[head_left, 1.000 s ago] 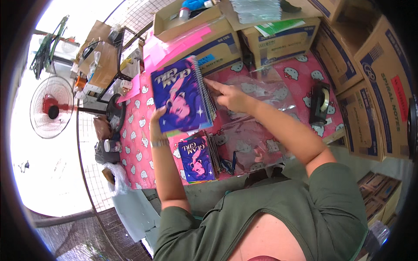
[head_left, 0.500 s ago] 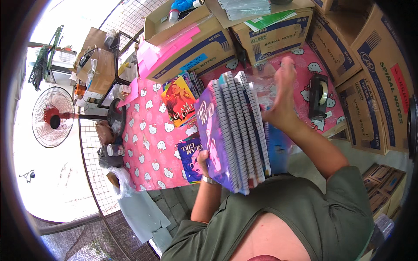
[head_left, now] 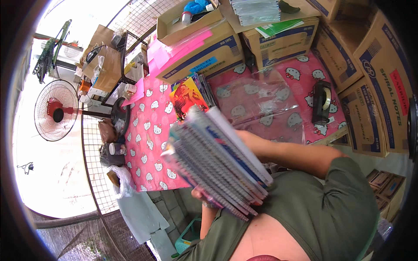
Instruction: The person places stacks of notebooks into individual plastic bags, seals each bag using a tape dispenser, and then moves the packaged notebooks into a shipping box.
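Between my two hands, in front of my chest, is a thick stack of spiral notebooks point(head_left: 217, 161), tilted and slightly blurred, with the wire bindings facing up. My left hand point(head_left: 199, 194) grips its lower left side, mostly hidden beneath it. On the right side, my right hand point(head_left: 249, 144) presses against the outermost notebook, its fingertips hidden behind the stack. Beyond the stack lies a small pile of spiral notebooks with an orange-red illustrated cover point(head_left: 188, 96). A clear plastic bag point(head_left: 261, 102) is spread flat on the table to its right.
The table has a pink cat-patterned cover point(head_left: 148, 130). A black tape dispenser point(head_left: 321, 102) stands at right. Cardboard boxes point(head_left: 217, 54) line the back, topped by pink sheets point(head_left: 178, 50) and an open tray point(head_left: 167, 32). More stacked cartons point(head_left: 363, 115) rise at right. A fan point(head_left: 56, 111) is at far left.
My right hand, raised open beside the stack before, now presses on its right side. The stack has tilted left and moved lower, and its purple front cover has turned out of sight.
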Action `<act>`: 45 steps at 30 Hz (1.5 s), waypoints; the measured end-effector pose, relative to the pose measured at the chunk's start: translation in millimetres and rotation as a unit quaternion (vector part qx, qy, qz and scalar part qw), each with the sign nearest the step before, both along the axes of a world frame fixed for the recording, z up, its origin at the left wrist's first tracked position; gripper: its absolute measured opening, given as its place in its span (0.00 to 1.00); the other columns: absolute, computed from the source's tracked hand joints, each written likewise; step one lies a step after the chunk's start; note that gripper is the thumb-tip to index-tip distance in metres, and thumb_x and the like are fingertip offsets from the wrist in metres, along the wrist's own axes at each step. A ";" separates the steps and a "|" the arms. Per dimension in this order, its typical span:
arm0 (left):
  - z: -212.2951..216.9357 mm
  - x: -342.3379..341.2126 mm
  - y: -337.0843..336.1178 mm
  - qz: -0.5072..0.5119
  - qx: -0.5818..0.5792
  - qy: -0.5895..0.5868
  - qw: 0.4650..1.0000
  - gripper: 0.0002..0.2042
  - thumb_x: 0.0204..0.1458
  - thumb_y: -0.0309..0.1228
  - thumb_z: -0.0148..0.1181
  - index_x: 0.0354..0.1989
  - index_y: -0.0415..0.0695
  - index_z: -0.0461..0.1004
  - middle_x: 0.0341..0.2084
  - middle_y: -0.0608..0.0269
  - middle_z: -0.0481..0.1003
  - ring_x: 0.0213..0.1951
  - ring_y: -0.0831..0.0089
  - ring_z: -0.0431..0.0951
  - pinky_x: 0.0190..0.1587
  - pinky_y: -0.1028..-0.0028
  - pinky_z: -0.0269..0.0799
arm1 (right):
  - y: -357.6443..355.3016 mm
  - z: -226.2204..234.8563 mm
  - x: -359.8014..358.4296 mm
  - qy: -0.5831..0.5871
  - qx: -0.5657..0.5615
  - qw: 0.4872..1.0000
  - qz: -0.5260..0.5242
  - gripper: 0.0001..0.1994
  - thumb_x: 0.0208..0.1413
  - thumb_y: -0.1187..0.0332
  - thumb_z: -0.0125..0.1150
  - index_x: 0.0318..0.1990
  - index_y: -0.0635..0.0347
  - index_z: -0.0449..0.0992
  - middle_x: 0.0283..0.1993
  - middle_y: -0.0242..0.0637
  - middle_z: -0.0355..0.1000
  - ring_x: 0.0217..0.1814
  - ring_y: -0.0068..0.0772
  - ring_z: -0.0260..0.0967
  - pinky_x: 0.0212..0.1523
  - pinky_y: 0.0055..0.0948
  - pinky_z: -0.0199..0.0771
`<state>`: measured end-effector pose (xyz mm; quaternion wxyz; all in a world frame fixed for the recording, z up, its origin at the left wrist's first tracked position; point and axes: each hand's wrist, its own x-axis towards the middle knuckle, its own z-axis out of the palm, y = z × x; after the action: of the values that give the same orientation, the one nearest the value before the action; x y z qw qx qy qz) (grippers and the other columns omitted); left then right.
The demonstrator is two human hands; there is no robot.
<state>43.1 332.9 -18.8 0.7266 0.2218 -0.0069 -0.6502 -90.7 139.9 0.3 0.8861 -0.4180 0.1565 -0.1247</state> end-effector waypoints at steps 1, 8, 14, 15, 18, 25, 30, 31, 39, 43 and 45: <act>3.0 3.6 12.1 0.015 0.015 -0.013 1.000 0.41 0.40 0.39 0.63 0.65 0.36 0.55 0.56 0.44 0.66 0.55 0.51 0.70 0.58 0.56 0.68 | -3.6 18.4 9.4 0.001 0.006 1.000 0.020 0.30 0.53 0.69 0.64 0.62 0.63 0.60 0.50 0.42 0.72 0.52 0.30 0.69 0.53 0.31 0.70; 12.9 16.0 109.8 0.174 0.113 -0.084 0.975 0.41 0.41 0.39 0.63 0.65 0.36 0.54 0.56 0.44 0.67 0.55 0.52 0.71 0.57 0.57 0.68 | 51.2 23.1 53.1 0.061 0.122 0.930 0.342 0.35 0.57 0.62 0.62 0.70 0.53 0.51 0.68 0.37 0.56 0.68 0.30 0.53 0.64 0.36 0.58; 17.4 17.3 141.2 0.247 0.150 -0.107 0.951 0.41 0.41 0.39 0.63 0.65 0.36 0.54 0.56 0.44 0.67 0.54 0.53 0.71 0.57 0.58 0.69 | 81.1 18.8 95.2 -0.098 0.184 0.947 0.246 0.33 0.52 0.67 0.68 0.62 0.60 0.58 0.57 0.41 0.67 0.57 0.27 0.65 0.54 0.31 0.69; 18.2 16.4 143.7 0.255 0.154 -0.111 0.948 0.41 0.41 0.39 0.63 0.65 0.36 0.54 0.56 0.44 0.67 0.54 0.53 0.71 0.56 0.59 0.69 | 74.7 28.3 96.7 -0.087 0.179 0.957 0.212 0.33 0.50 0.68 0.69 0.62 0.61 0.59 0.56 0.41 0.67 0.56 0.27 0.66 0.53 0.30 0.69; 21.2 13.1 150.8 0.276 0.164 -0.117 0.940 0.41 0.41 0.39 0.63 0.65 0.36 0.54 0.56 0.44 0.67 0.53 0.53 0.72 0.56 0.59 0.70 | 47.3 46.2 111.4 -0.085 0.041 0.991 0.099 0.32 0.47 0.74 0.70 0.59 0.60 0.62 0.54 0.35 0.68 0.54 0.24 0.65 0.54 0.26 0.67; 26.2 21.8 132.1 0.263 0.172 -0.138 0.939 0.41 0.42 0.39 0.63 0.65 0.37 0.54 0.55 0.44 0.67 0.53 0.54 0.72 0.55 0.60 0.71 | -98.0 -19.8 193.0 0.019 -0.386 0.887 -0.251 0.39 0.41 0.61 0.76 0.59 0.62 0.60 0.47 0.49 0.73 0.48 0.43 0.73 0.50 0.39 0.72; 25.6 34.1 89.2 0.186 0.181 -0.156 0.953 0.41 0.42 0.40 0.64 0.65 0.37 0.54 0.55 0.44 0.67 0.52 0.55 0.73 0.54 0.61 0.71 | -117.8 -80.2 168.3 0.259 -0.752 0.595 -0.113 0.59 0.37 0.53 0.74 0.72 0.55 0.36 0.73 0.56 0.39 0.72 0.58 0.45 0.65 0.49 0.55; 24.2 35.8 84.3 0.165 0.190 -0.157 0.955 0.41 0.42 0.40 0.64 0.65 0.37 0.54 0.55 0.44 0.67 0.52 0.55 0.73 0.54 0.61 0.71 | -100.5 -57.2 143.8 0.156 -0.817 0.543 -0.113 0.57 0.40 0.50 0.71 0.72 0.52 0.36 0.74 0.54 0.36 0.74 0.57 0.40 0.70 0.51 0.43; 26.8 49.5 -49.3 -0.152 0.171 -0.257 0.939 0.41 0.42 0.40 0.64 0.65 0.37 0.53 0.55 0.44 0.67 0.51 0.57 0.74 0.53 0.63 0.72 | -70.4 -8.3 -25.0 -0.250 -0.845 0.441 -0.171 0.31 0.54 0.63 0.57 0.65 0.49 0.53 0.66 0.43 0.56 0.69 0.47 0.53 0.70 0.52 0.42; -16.0 5.0 -113.5 -0.054 -0.030 -0.225 0.972 0.46 0.50 0.55 0.57 0.71 0.50 0.39 0.69 0.56 0.47 0.69 0.61 0.48 0.68 0.59 0.50 | -81.5 -71.8 -95.8 -0.044 -0.638 0.748 -0.175 0.35 0.40 0.71 0.71 0.57 0.54 0.59 0.51 0.42 0.67 0.58 0.46 0.64 0.61 0.41 0.63; -60.3 -10.7 -131.2 -0.093 -0.115 -0.247 0.958 0.52 0.43 0.58 0.62 0.71 0.49 0.38 0.69 0.57 0.46 0.69 0.62 0.47 0.69 0.59 0.46 | -68.6 -114.5 -115.8 0.069 -0.473 0.849 -0.225 0.39 0.35 0.69 0.76 0.57 0.57 0.58 0.52 0.43 0.66 0.58 0.45 0.64 0.61 0.39 0.62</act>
<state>32.4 201.7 -79.1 0.6594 0.2886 -0.2817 -0.6344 -206.5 71.3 -114.2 0.5162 -0.7474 0.2287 -0.3502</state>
